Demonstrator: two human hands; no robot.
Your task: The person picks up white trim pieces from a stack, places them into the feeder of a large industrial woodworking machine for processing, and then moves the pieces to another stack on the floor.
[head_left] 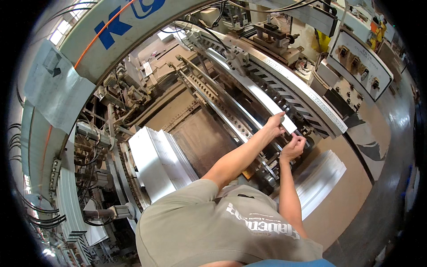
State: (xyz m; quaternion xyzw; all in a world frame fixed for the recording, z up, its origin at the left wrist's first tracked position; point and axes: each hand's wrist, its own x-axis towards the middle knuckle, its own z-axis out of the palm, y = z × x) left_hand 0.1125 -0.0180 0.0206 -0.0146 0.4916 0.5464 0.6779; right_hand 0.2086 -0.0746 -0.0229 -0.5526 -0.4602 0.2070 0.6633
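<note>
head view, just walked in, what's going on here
A person stands at a large machine with both bare hands at the near end of a long white strip lying along it. The left hand is at the strip's left edge, and the right hand is by its end corner; how firm either grip is can't be told. A stack of white panels sits to the left, and more white pieces lie stacked by the right forearm.

left grip (pixel 275 126) on white strip (pixel 261 95)
</note>
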